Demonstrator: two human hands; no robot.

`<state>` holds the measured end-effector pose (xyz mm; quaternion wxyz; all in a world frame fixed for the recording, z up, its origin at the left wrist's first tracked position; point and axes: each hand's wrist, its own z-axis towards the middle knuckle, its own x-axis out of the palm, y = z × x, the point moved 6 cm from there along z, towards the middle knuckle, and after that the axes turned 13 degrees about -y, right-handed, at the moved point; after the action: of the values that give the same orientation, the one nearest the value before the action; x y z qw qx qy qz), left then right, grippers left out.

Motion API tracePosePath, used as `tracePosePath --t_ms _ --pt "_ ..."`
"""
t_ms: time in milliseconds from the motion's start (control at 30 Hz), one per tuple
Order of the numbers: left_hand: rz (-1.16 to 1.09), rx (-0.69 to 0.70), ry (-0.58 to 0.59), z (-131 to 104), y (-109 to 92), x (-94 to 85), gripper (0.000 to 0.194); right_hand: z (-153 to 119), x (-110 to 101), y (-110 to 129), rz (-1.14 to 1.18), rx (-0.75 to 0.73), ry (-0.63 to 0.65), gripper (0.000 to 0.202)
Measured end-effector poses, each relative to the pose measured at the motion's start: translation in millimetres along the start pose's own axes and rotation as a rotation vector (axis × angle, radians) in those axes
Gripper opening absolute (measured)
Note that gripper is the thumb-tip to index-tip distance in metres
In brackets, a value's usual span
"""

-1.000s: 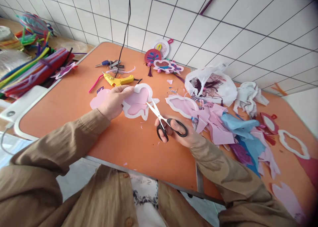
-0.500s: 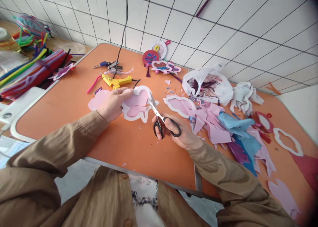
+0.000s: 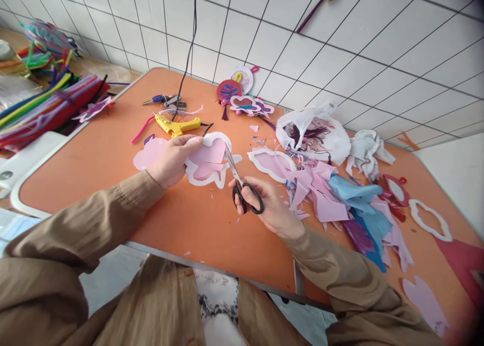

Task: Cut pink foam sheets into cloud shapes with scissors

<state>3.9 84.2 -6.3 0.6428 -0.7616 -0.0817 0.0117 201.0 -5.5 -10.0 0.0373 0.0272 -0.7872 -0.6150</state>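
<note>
My left hand [image 3: 174,159] pinches the left edge of a pink piece with a wavy white border [image 3: 193,173], holding it above the orange table. Black-handled scissors [image 3: 246,190] are in my right hand [image 3: 266,205], with fingers through the loops. The blades point up and left, nearly together, and their tips meet the pink piece near its right edge. A narrow strip of the white border sticks out to the right below the tips. Left of my left hand, a plain pink shape [image 3: 149,154] lies on the table.
Behind my left hand lie a yellow glue gun [image 3: 177,126] with a cord and some keys [image 3: 174,102]. A white plastic bag [image 3: 336,139], pink scraps [image 3: 325,199] and blue cloth [image 3: 353,192] cover the right side. Pipe cleaners [image 3: 45,115] are at far left.
The scissors' blades have closed to a narrower angle, and the handles have come nearer each other. My left hand still holds the pink piece in almost the same place.
</note>
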Motion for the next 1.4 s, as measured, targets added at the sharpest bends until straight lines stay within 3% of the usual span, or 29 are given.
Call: tracePosePath --t_ms 567,1033,1400 --pt "-0.004 0.014 0.03 -12 0 9.5 0.027 -1 3 2 -0.082 0.014 -0.153 0.04" --pt "-0.013 -0.01 0.0 -6 1 5.2 0.026 -2 -2 1 -0.139 -0.004 -0.152 0.032" --pt "0.029 0.028 0.044 -9 -5 5.8 0.034 -1 -8 14 -0.084 0.026 -0.079 0.046"
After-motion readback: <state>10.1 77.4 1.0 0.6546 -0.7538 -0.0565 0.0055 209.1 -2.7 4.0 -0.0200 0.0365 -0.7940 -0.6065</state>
